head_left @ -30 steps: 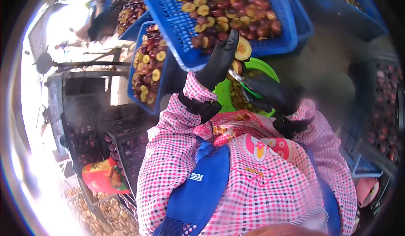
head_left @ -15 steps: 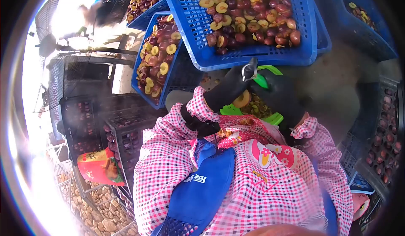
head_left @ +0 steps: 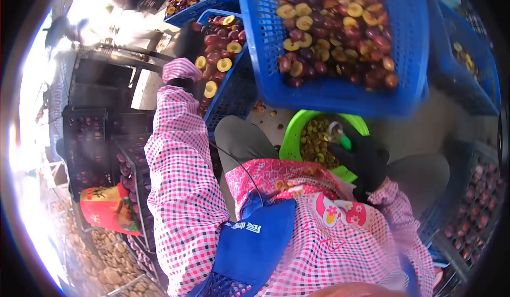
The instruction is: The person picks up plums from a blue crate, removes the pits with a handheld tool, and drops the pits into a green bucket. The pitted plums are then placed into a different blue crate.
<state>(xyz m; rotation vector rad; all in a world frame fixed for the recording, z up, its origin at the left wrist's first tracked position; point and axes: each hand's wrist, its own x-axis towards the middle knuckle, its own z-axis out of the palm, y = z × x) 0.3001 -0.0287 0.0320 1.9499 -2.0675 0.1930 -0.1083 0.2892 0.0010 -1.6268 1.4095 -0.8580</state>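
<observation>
My right hand [head_left: 364,161], in a black glove, is closed around a green-handled tool [head_left: 345,142] with a rounded metal end. It is over the right side of a bright green basin [head_left: 289,143], which holds many small yellow-brown pieces. My left hand [head_left: 188,43], also black-gloved and blurred, reaches far out to the near-left rim of a blue crate [head_left: 226,92] of red plums, some cut in half. A dark red plum [head_left: 197,27] shows right at its fingertips; I cannot tell whether it is gripped.
A large blue crate [head_left: 340,103] of halved plums stands beyond the basin. Another blue crate [head_left: 212,6] of plums is at the back left, and one [head_left: 478,87] at the right. Dark crates of plums flank me, with a red bag [head_left: 109,208] at the left.
My left hand has left the basin and swung out left to the plum crate. My right hand has moved down and right with the green-handled tool, uncovering more of the basin.
</observation>
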